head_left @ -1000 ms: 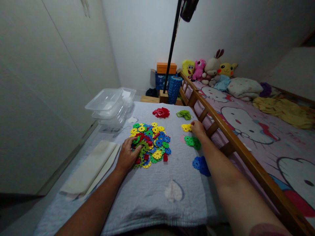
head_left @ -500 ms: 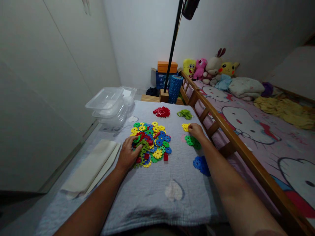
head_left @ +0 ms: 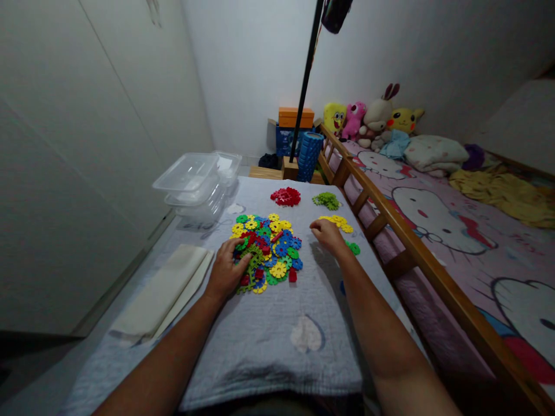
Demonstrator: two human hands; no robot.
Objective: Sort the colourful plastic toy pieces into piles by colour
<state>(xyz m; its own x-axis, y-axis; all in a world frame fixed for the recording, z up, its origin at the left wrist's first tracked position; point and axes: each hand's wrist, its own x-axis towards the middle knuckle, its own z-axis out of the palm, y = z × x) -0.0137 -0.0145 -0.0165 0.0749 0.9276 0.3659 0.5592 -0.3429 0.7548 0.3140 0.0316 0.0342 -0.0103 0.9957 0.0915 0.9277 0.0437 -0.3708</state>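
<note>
A mixed pile of toothed plastic discs (head_left: 277, 270) in yellow, green, blue and red lies mid-table, with a few small red blocks (head_left: 292, 275) among them. My left hand (head_left: 228, 268) rests on the pile's left edge, thumb apart from the fingers, touching olive-green toothed pieces (head_left: 255, 257). Over the cloth between the pile and the yellow discs (head_left: 340, 222) is my right hand (head_left: 327, 236), its fingers drawn together with nothing showing in them. Green discs (head_left: 354, 248) and blue discs (head_left: 342, 287) are mostly hidden by my right forearm.
Farther back lie a red heap (head_left: 286, 197) and a light-green heap (head_left: 326, 200) of pieces. Clear plastic boxes (head_left: 191, 179) and a folded cream cloth (head_left: 162, 292) sit at left. A wooden bed rail (head_left: 390, 228) runs along the right side. A black pole (head_left: 306, 86) stands behind the table.
My right hand has left the yellow discs and moved left toward the pile, so more of the yellow discs show. My left hand has stayed put.
</note>
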